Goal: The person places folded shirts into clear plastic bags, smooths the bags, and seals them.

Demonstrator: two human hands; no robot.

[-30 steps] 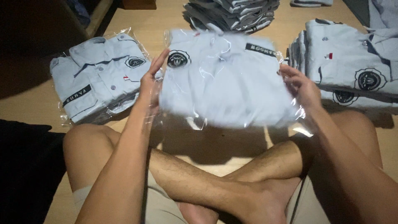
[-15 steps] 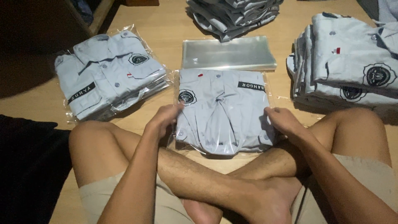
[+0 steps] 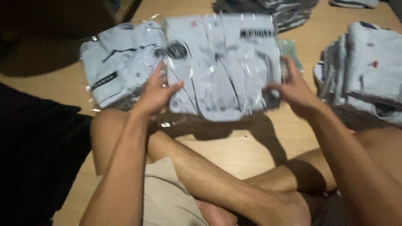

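A folded light-blue shirt in a clear plastic bag (image 3: 224, 62) is lifted off the wooden floor in front of me. My left hand (image 3: 155, 93) grips its lower left edge. My right hand (image 3: 295, 88) holds its right edge. The bagged shirt has a round dark badge near its left side and a dark label strip at the upper right. My crossed bare legs (image 3: 217, 180) lie below it.
A pile of bagged shirts (image 3: 119, 67) lies on the floor to the left. A stack of unbagged folded shirts (image 3: 364, 71) stands at the right. Another pile (image 3: 272, 10) sits at the far edge. Dark cloth (image 3: 37, 155) lies at my left.
The bagged shirt lay on the floor under both hands half a second ago. It is now lifted and held up toward the left pile. The view has shifted too.
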